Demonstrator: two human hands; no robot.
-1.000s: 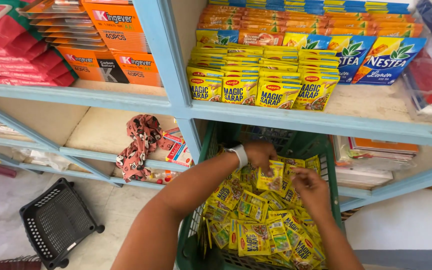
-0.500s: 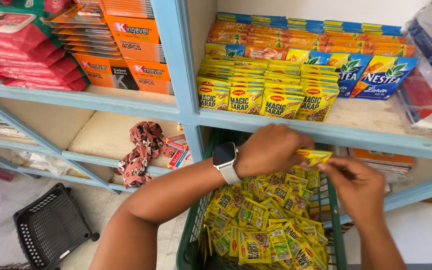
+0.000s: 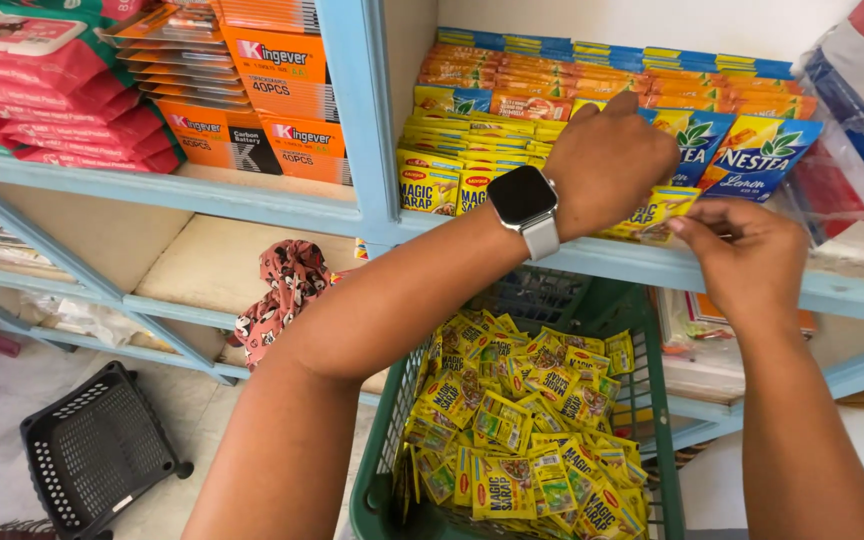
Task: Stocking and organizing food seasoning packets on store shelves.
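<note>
Small yellow seasoning sachets (image 3: 652,215), flat with red and green print, are pinched in a short stack between both hands at the front edge of a light-blue shelf (image 3: 852,290), standing roughly upright. They sit just beside matching sachets already lined in upright rows (image 3: 442,180) there. Below, a green plastic basket (image 3: 372,500) holds a loose heap of the same sachets (image 3: 512,430), lying at all angles.

- yellow seasoning sachets (image 3: 522,430) are piling up loose in the green basket
- more yellow sachets (image 3: 442,170) are sitting stacked on the shelf
- orange battery cards (image 3: 272,95) are stacking upper left
- blue-green drink-mix packets (image 3: 762,150) are leaning right
</note>
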